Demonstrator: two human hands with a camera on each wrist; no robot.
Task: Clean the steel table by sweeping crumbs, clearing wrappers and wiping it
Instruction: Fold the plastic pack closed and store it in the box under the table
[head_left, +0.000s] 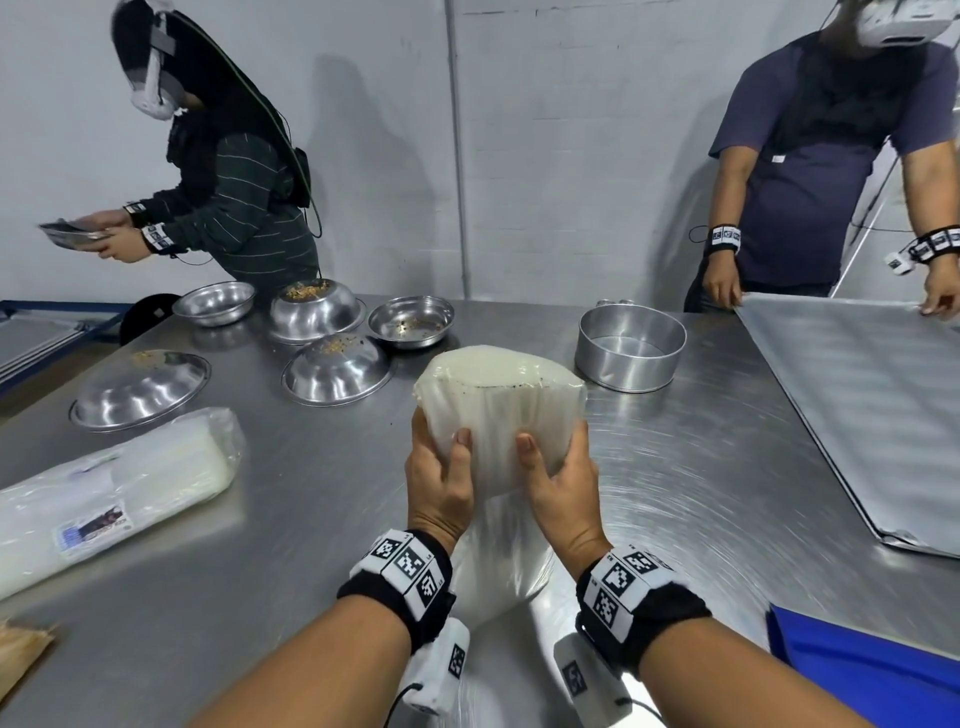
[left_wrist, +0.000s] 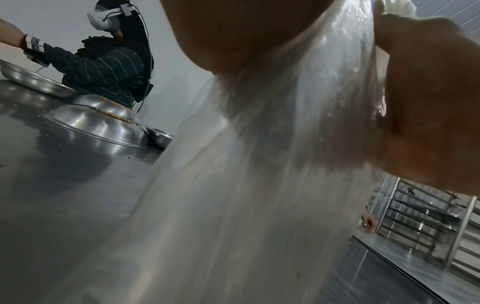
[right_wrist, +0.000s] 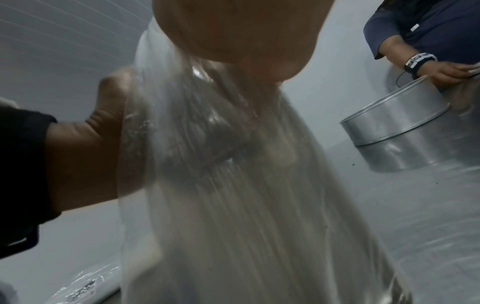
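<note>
hands (head_left: 498, 483) both grip upright noodle pack (head_left: 501, 410) w/ thumbs

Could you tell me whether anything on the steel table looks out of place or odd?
Yes: three round steel bowls lie upside down, with brown crumbs heaped on their upturned bases. Both hands, left hand and right hand, grip an upright clear plastic pack of white noodles.

The tabletop (head_left: 675, 467) at centre frame is brushed steel with a dull swirled sheen, the bowls (head_left: 336, 370) (upper left, some crumb-dusted) are polished metal, and the bag (head_left: 498, 415) at centre is thin, glossy, translucent plastic.
</note>
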